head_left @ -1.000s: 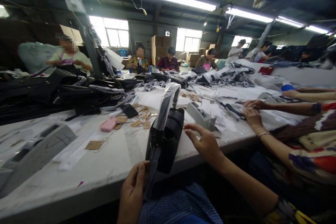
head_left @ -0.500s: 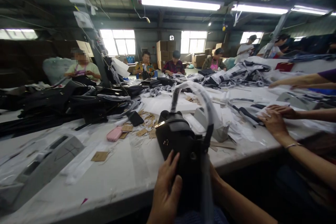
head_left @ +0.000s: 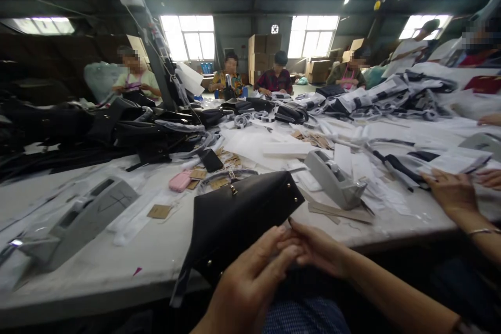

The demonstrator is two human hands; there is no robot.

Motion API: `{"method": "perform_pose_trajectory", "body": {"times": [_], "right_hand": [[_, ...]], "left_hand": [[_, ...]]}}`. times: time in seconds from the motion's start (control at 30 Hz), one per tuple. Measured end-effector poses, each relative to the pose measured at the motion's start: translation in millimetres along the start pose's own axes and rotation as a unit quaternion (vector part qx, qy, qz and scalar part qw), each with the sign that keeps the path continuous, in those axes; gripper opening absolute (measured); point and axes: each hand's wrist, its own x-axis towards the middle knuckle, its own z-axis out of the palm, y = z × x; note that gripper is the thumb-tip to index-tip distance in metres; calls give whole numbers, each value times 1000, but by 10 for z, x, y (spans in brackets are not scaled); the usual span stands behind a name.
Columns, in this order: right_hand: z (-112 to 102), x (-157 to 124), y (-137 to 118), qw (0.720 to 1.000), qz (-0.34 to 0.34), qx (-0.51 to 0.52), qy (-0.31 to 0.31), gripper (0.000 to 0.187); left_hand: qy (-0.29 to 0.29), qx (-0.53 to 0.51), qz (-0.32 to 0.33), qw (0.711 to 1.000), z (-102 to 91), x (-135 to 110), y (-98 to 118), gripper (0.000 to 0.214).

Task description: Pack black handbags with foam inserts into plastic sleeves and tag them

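A black handbag (head_left: 242,214) lies tipped over across the table's front edge, small metal feet showing at its corners and a gold clasp on its upper side. Part of its wrapped handle shows behind it. Just at the bag's near side, my left hand (head_left: 252,276) meets my right hand (head_left: 319,248). The fingers of both are drawn together and touch at the tips. Whatever lies between them is too small or hidden to make out. Whether they also press on the bag, I cannot tell.
Grey tape dispensers (head_left: 336,180) stand right and left. Brown tags (head_left: 159,212), a pink case (head_left: 180,181) and a dark phone (head_left: 210,160) lie behind the bag. Black bags (head_left: 129,130) are heaped left. A co-worker's hand (head_left: 450,190) works at right; others sit across.
The handbag has gone from upright in front of me to lying on its side, further left. My hands have moved from its sides to meet at its near side. The view has tilted down.
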Motion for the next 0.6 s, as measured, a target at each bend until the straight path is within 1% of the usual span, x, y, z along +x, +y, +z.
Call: {"method": "perform_pose_trajectory", "body": {"times": [0.03, 0.07, 0.1, 0.13, 0.17, 0.2, 0.23, 0.27, 0.3, 0.33, 0.37, 0.4, 0.43, 0.47, 0.53, 0.6], "right_hand": [[-43, -119, -28, 998, 33, -42, -12, 54], [-84, -241, -72, 993, 44, -107, -12, 54], [-119, -351, -135, 982, 19, -189, 5, 52], [-146, -432, -217, 958, -45, -279, 39, 48], [-168, -470, -313, 918, -136, -366, 72, 41], [-191, -456, -417, 862, -229, -443, 92, 33], [-218, -390, -520, 799, -308, -507, 96, 25], [-254, -276, -613, 740, -362, -562, 78, 30], [-300, -130, -691, 689, -390, -608, 58, 45], [-357, 33, -749, 651, -398, -645, 43, 61], [-418, 191, -785, 628, -395, -669, 35, 74], [-478, 328, -800, 620, -384, -684, 30, 82], [-529, 426, -795, 619, -372, -691, 31, 85], [-563, 476, -774, 623, -361, -693, 35, 82], [-564, 426, -698, 633, -348, -690, 52, 66], [-476, 224, -619, 639, -344, -685, 70, 52]], "left_hand": [[31, 28, -30, 999, -83, -88, -52, 57], [61, 63, -64, 994, -163, -167, -97, 59], [90, 105, -102, 985, -234, -226, -138, 59], [92, 141, -136, 976, -285, -260, -177, 59], [85, 167, -156, 970, -311, -266, -216, 61], [62, 183, -161, 968, -309, -249, -257, 68], [30, 192, -160, 968, -279, -214, -300, 76], [0, 197, -156, 968, -228, -173, -346, 82], [-25, 201, -154, 967, -167, -133, -393, 83], [-41, 205, -153, 966, -108, -102, -442, 79], [-49, 208, -152, 965, -61, -87, -491, 73], [-50, 209, -150, 965, -35, -88, -539, 67], [-50, 207, -144, 966, -34, -106, -585, 62], [-52, 203, -135, 968, -60, -139, -625, 58], [-59, 192, -117, 973, -175, -227, -682, 55], [-75, 186, -105, 974, -332, -299, -694, 53]]}}
